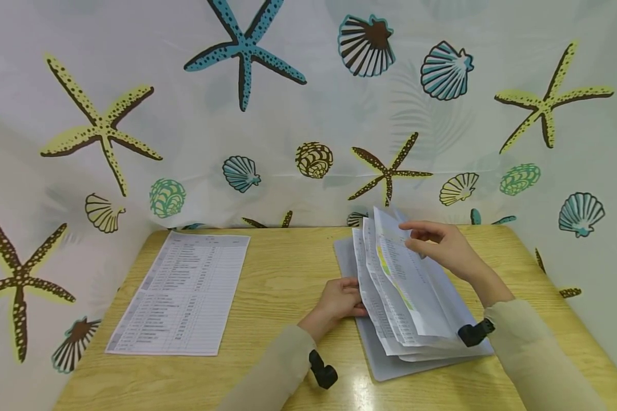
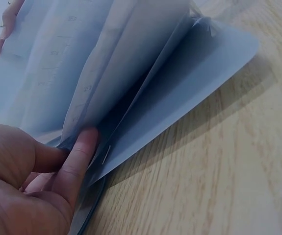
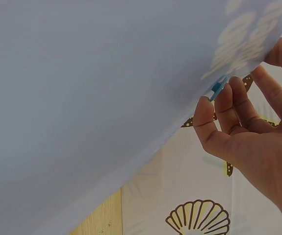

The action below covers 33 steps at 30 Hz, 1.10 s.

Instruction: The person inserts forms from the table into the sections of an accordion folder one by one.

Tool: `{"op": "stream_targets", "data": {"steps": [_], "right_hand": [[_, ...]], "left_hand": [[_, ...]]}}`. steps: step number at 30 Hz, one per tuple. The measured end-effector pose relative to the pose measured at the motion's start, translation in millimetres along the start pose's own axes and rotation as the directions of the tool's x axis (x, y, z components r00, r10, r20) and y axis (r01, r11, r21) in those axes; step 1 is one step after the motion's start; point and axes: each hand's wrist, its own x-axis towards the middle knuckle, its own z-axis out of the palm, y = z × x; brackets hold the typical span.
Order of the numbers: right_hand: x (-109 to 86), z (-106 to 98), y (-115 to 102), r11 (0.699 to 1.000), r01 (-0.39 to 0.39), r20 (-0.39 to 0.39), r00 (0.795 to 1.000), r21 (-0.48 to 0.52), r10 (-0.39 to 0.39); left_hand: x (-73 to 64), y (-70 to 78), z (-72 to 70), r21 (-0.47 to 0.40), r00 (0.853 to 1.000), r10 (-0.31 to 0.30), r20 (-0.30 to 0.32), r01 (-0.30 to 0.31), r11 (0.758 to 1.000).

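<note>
A grey-blue plastic document folder (image 1: pixel 385 368) lies on the right side of the table, with printed sheets of paper (image 1: pixel 398 279) fanned up inside it. One sheet bears a yellow-green highlighted strip. My left hand (image 1: pixel 341 298) is at the folder's left edge; in the left wrist view its thumb and fingers pinch the edges of the sheets. Above the folder's upper right side, my right hand (image 1: pixel 442 248) pinches the edge of the raised translucent flap (image 3: pixel 106 88). A blue snap button (image 3: pixel 218 88) shows beside its fingertips. Blurred lettering appears on that flap.
A printed list sheet (image 1: pixel 180 297) lies flat on the left of the wooden table (image 1: pixel 283 268). A white cloth (image 1: pixel 298 114) with starfish and shells hangs behind the table and along its sides. A small black camera (image 1: pixel 323 370) sits on each wrist.
</note>
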Motion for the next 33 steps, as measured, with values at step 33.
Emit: {"op": "stream_targets", "data": {"steps": [33], "right_hand": [[-1.8,-4,1,1.0,-0.019,-0.006,1.0,0.003,0.019]], "left_hand": [[-7.2,1.6,-23.2,-0.076,1.0,0.004,-0.013,-0.005,0.997]]}}
